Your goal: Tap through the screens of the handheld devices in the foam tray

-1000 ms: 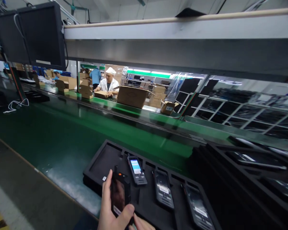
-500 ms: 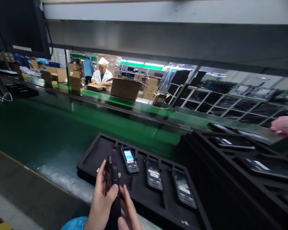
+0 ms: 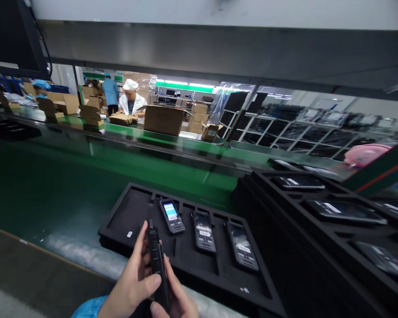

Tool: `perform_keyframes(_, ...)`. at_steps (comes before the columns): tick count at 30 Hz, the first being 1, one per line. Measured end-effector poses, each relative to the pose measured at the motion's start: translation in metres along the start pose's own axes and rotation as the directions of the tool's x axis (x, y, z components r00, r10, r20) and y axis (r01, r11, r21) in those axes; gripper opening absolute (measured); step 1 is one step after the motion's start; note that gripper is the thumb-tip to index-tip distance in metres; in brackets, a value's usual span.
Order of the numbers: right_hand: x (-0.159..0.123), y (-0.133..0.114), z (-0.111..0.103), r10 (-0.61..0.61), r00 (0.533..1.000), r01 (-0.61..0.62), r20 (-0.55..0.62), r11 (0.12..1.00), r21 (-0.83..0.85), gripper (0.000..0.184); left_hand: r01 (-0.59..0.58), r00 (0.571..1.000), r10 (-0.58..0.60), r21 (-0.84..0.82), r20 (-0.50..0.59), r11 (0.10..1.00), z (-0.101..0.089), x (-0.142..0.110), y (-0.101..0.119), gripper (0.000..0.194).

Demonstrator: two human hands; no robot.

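Note:
Both my hands hold one black handheld device [image 3: 158,265] edge-on at the bottom of the view. My left hand [image 3: 131,282] wraps its left side, thumb across the front. My right hand [image 3: 175,298] grips it from the right, fingers closed. Just beyond lies a black foam tray [image 3: 135,212] on the green conveyor belt [image 3: 69,176]. In its slots rest three similar devices: one with a lit screen [image 3: 171,215], and two dark ones [image 3: 203,231] [image 3: 242,245].
A stack of black trays with more devices [image 3: 318,207] rises at right. Across the belt, cardboard boxes [image 3: 164,119] stand, and a person in white [image 3: 130,101] works there. A dark monitor [image 3: 9,39] hangs at upper left. A pink object [image 3: 365,154] sits far right.
The device has turned from face-up to edge-on in my hands, and my right hand has come up onto it. The view has swung right and down.

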State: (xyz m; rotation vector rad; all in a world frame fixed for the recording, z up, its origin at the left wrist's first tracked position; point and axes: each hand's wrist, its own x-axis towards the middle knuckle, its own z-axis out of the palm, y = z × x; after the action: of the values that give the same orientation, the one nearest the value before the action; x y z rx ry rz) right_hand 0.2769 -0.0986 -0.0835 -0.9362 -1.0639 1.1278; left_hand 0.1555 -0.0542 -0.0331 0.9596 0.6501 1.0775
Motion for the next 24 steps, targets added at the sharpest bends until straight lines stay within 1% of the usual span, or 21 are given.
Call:
perform_keyframes(4, -0.002, 0.004, -0.001, -0.013, 1.000, 0.012, -0.006, 1.000, -0.023, 0.067, 0.002, 0.999, -0.004, 0.055, 0.035, 0.998, -0.003, 0.000, -0.003, 0.110)
perform_keyframes(8, -0.001, 0.006, -0.004, -0.001, 1.000, 0.001, 0.016, 1.000, -0.012, 0.072, 0.008, 1.000, -0.009, 0.070, 0.010, 0.998, -0.004, -0.001, -0.004, 0.110)
perform_keyframes(11, 0.002, 0.002, -0.004, 0.021, 1.000, -0.021, 0.022, 1.000, -0.010, 0.071, 0.000, 1.000, 0.000, 0.081, 0.004, 0.997, -0.001, -0.001, -0.002, 0.109)
perform_keyframes(14, 0.005, -0.006, -0.004, 0.036, 0.999, -0.035, 0.022, 0.998, -0.051, 0.068, 0.010, 1.000, -0.008, 0.124, -0.014, 0.992, 0.001, -0.003, -0.001, 0.107)
perform_keyframes(19, 0.005, -0.009, -0.003, -0.006, 1.000, 0.007, 0.012, 0.994, -0.114, 0.066, -0.007, 1.000, 0.005, 0.151, 0.010, 0.989, 0.000, -0.004, -0.003, 0.103)
perform_keyframes(24, 0.004, -0.008, -0.004, -0.064, 0.998, 0.061, -0.012, 0.984, -0.165, 0.063, -0.020, 1.000, 0.019, 0.148, 0.005, 0.989, -0.003, -0.002, -0.008, 0.101)
